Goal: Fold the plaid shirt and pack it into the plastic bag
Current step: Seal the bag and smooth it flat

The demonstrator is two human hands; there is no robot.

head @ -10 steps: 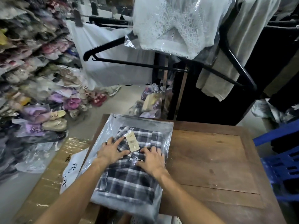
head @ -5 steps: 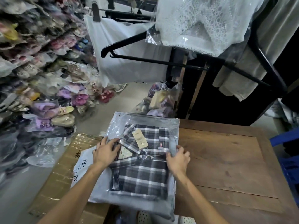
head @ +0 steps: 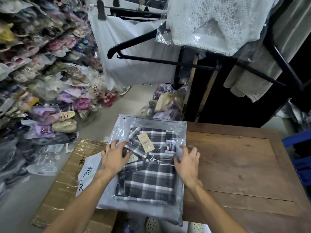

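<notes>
1. The folded plaid shirt (head: 148, 167) already lies inside the plastic bag (head: 151, 125) on the counter (head: 235, 165).
2. Left hand (head: 114, 157) and right hand (head: 186, 162), fingers spread and relaxed, press the bag's sides, probably smoothing it flat.

The plaid shirt (head: 148, 174) lies folded inside the clear plastic bag (head: 127, 125) on the left end of the wooden table (head: 235, 165). My left hand (head: 114, 157) rests flat on the bag's left side, fingers spread over the collar area. My right hand (head: 186, 160) sits at the bag's right edge, fingers slightly bent against the plastic. A paper tag (head: 145, 142) shows through near the collar. A cardboard box (head: 67, 179) sits just left of the table.
</notes>
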